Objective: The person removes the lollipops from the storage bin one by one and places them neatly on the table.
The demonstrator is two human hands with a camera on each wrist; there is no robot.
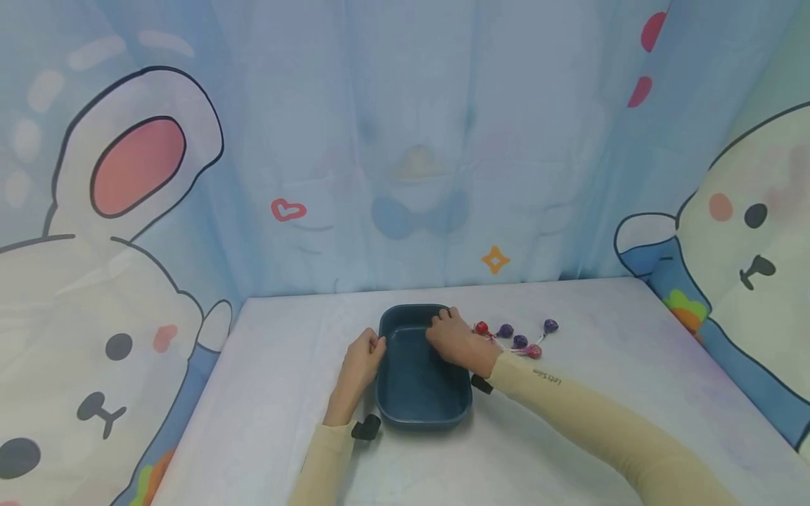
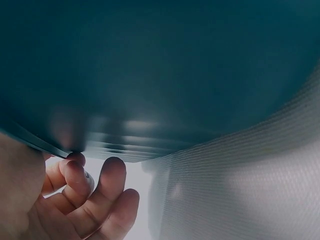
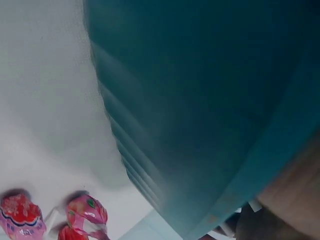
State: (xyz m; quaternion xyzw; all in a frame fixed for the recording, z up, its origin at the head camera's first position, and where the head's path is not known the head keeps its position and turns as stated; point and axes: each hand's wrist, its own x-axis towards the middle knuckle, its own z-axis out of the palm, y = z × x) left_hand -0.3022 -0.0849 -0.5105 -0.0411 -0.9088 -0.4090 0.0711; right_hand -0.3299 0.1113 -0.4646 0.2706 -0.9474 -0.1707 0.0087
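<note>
A dark blue-green rectangular tray [image 1: 422, 393] with rounded corners lies on the white table, its long sides running away from me. My left hand [image 1: 362, 362] pinches the left rim; the left wrist view shows its curled fingers [image 2: 114, 177] at the edge, beside the tray's outer wall [image 2: 165, 60]. Over the far right part of the tray, my right hand [image 1: 460, 341] holds the right rim with bent fingers, some of them hidden from the head camera. In the right wrist view, the tray wall [image 3: 185, 110] covers much of the frame and the hand is mostly cut off.
Several wrapped lollipops lie loosely right of the tray, among them a purple one [image 1: 550, 325], a red one [image 1: 481, 327] and a pink one [image 1: 534, 351]. A printed blue curtain [image 1: 304, 253] hangs behind the table's far edge.
</note>
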